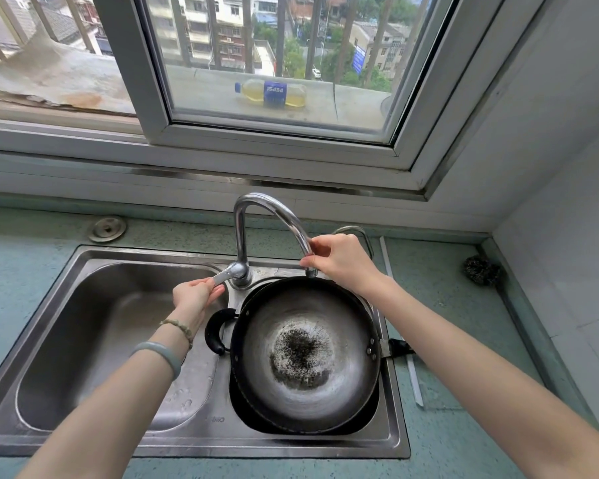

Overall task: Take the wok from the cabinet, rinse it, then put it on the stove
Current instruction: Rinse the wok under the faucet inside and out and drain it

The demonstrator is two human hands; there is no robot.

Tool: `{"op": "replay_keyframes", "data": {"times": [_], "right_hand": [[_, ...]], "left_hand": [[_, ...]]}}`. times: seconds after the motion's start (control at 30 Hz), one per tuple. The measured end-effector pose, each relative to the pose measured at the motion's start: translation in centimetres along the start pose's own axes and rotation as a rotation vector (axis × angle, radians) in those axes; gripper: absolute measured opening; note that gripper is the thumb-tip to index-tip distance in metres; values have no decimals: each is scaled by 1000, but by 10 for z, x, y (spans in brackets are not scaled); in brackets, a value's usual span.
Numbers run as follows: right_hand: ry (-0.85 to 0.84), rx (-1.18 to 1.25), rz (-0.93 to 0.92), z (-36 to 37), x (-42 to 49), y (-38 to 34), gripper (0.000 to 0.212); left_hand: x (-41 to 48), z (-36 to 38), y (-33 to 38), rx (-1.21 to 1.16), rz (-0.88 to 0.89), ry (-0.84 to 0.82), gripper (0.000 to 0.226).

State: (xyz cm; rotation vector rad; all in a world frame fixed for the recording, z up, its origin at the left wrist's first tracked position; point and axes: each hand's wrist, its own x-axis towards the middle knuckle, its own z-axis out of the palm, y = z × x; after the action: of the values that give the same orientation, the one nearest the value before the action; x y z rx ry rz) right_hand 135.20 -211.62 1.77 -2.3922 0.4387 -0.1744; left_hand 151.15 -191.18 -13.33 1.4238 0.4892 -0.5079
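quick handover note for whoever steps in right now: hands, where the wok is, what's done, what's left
Left hand grips the tap lever. Right hand holds the spout near its tip, above the far rim of the wok.
The wok sits in the right basin of the sink, with dark residue at its centre.
Done: wok is out of the cabinet.
No water stream visible.
Left: rinse it, then put it on the stove, which is out of view.
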Motion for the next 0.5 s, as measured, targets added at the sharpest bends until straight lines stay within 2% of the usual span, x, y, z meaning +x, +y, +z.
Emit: {"op": "replay_keyframes", "data": {"times": [0.5], "right_hand": [[12,8,-16,2,1,4,13]], "left_hand": [[-3,2,3,35,15,26,22]]}}
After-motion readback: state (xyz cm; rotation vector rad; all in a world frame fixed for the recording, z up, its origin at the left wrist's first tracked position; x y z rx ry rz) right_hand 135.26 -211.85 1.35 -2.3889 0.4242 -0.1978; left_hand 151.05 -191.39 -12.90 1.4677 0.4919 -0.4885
